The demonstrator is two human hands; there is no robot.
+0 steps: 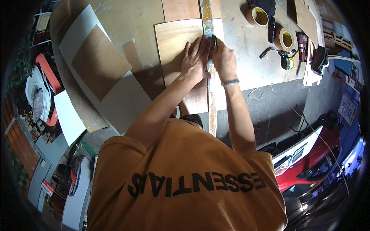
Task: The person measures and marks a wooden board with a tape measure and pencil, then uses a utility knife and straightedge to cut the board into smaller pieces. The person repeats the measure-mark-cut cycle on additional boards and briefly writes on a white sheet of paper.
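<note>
Wood sheet (169, 38) lay at 12 o'clock. Left hand (195, 59) pressed, fingers extended, on worn strip (207, 15) across it. Right hand (224, 61) clenched small dark tool (214, 41). 2 tape rolls (251, 17) sat at 1-2 o'clock.

Workshop: worn workbench (133, 19), tape rolls (280, 39)

On the worktable (133, 21) lie a wooden sheet (171, 40), tape rolls (251, 16), a tape measure (287, 62).
</note>
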